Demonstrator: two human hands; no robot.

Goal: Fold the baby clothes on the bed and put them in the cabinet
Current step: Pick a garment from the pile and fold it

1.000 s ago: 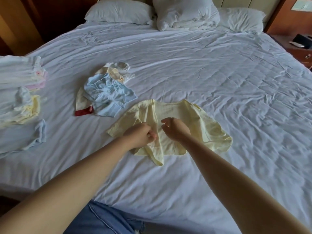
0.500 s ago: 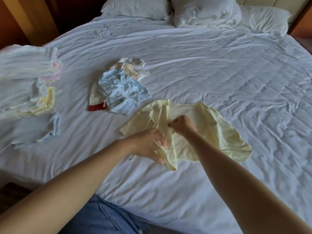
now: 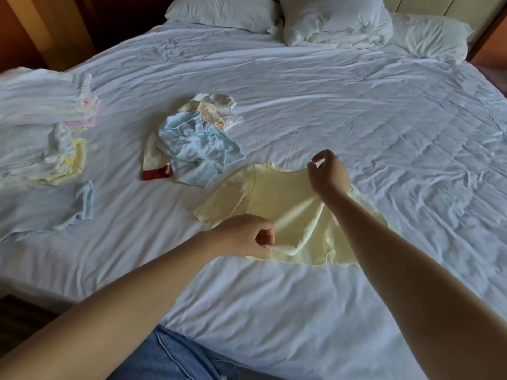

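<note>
No legible text, label or number anywhere in view.

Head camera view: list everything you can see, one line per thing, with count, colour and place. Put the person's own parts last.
yellow top: one, pale yellow, middle of the bed, stretched between both hands
heap of unfolded clothes: one heap, light blue and cream with a red band, just beyond and left of the yellow top
folded piles: three, white-pink, white-yellow and light blue, along the left edge of the bed
bed sheet: one, white, creased, covering the bed
pillows: three, white, at the head of the bed
wooden furniture: brown, beyond the far left corner
jeans: blue, bottom edge of the view
left hand: one, pinches the top's near edge
right hand: one, pinches the top's far edge
</note>
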